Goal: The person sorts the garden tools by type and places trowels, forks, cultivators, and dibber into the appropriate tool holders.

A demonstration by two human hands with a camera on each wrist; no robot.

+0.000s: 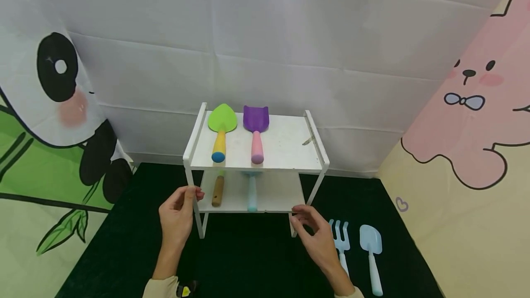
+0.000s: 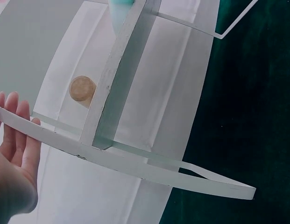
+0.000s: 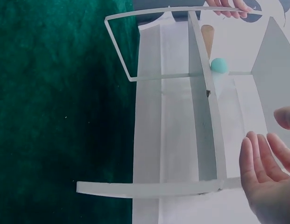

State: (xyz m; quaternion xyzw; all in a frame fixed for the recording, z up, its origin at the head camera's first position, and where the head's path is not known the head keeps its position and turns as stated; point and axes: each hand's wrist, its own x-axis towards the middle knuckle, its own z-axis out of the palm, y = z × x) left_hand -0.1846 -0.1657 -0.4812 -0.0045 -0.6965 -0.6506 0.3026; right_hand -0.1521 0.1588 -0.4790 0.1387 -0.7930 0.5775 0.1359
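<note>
A white two-tier shelf (image 1: 285, 144) stands in the middle of the head view. My left hand (image 1: 177, 217) holds its left front leg, fingers behind the bar in the left wrist view. My right hand (image 1: 318, 238) is at the lower board's right front corner, its thumb and fingers apart with nothing between them. On the top board lie a green spade with a yellow handle (image 1: 219, 139) and a purple shovel with a pink handle (image 1: 256, 134). Below, a wooden-handled tool (image 1: 218, 190) and a light blue-handled tool (image 1: 252, 192) lie with their heads mostly hidden.
A light blue fork (image 1: 341, 240) and a light blue shovel (image 1: 371, 252) lie on the dark green cloth (image 1: 244, 261) at the right. The right forearm partly covers the fork. White fabric (image 1: 265, 36) hangs behind the shelf, with cartoon-printed panels (image 1: 455, 160) at the sides.
</note>
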